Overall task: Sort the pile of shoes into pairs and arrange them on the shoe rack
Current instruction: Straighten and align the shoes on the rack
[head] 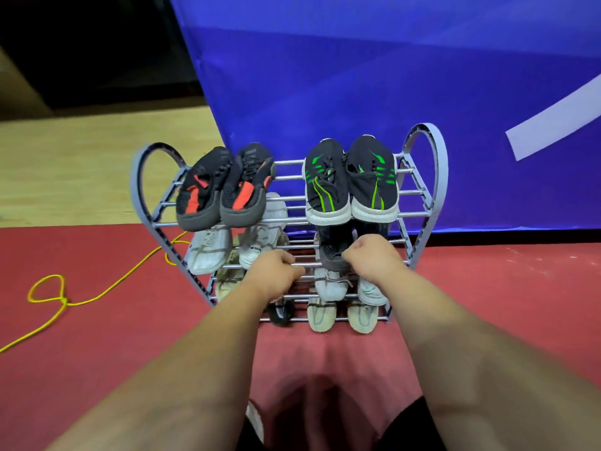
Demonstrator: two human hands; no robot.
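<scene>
The grey shoe rack (426, 177) stands against a blue banner. Its top shelf carries a black and red pair (224, 190) on the left and a black and green pair (351, 187) on the right. One shelf down sit a white pair (211, 249) and dark shoes (331, 252). Lower shelves hold white shoes (331, 284), a beige pair (320, 315) and a black shoe (279, 312). My left hand (276, 271) is curled at the front bar of the second shelf, with nothing visible in it. My right hand (374, 257) is closed at the heel of the dark shoes.
A yellow cord (61, 297) loops over the red floor (504, 304) left of the rack. Wooden flooring (81, 164) lies behind it on the left. The blue banner (357, 76) rises right behind the rack. My knees are at the bottom edge.
</scene>
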